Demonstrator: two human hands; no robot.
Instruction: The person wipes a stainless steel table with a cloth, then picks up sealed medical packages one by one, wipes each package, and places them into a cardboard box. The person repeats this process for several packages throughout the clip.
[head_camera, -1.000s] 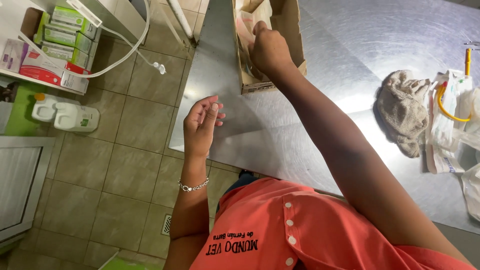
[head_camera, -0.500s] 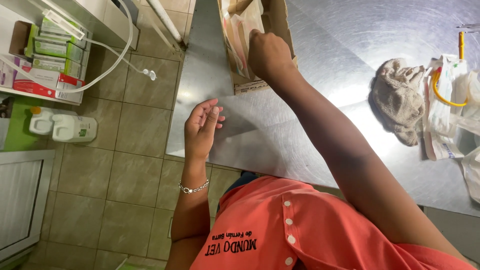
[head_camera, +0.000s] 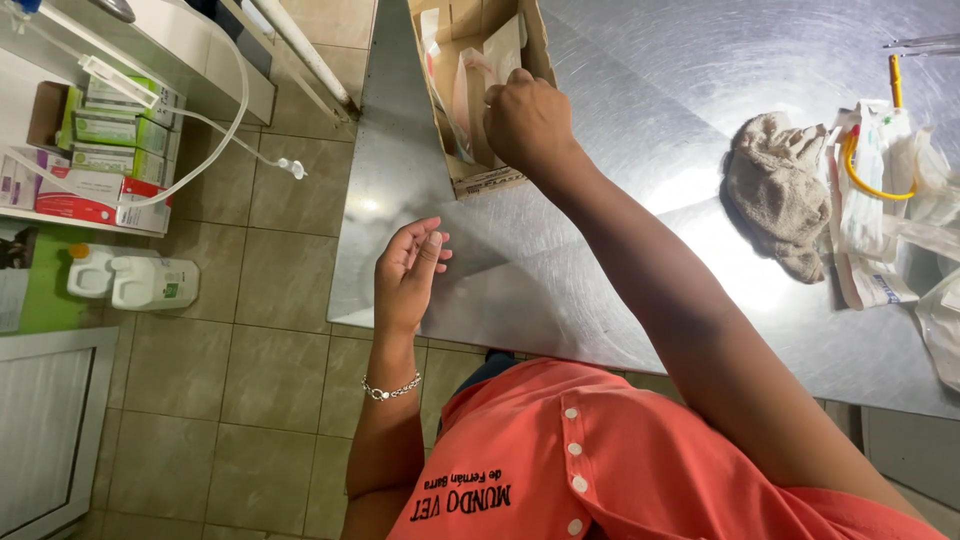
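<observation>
Here, the right hand (head_camera: 525, 120) reaches into the brown cardboard box (head_camera: 500, 180) on the shiny metal counter (head_camera: 640, 90), fingers curled on a clear plastic packet (head_camera: 470, 95). The left hand (head_camera: 405, 275) hovers open, holding nothing.

Looked to me like a clinic treatment room, likely veterinary or medical. I noted a brushed stainless steel table (head_camera: 620, 120), the kind used for examinations. Clear drip tubing (head_camera: 225, 140) hung beside a shelf (head_camera: 180, 55) stacked with small medicine-style cartons (head_camera: 100, 150). White plastic jugs (head_camera: 135, 282) stood on a lower ledge. On the steel lay sealed sterile-looking packets (head_camera: 872, 215), a yellow rubber tube (head_camera: 862, 170) and a grey cloth (head_camera: 780, 195). Floor was beige tile (head_camera: 250, 380).
</observation>
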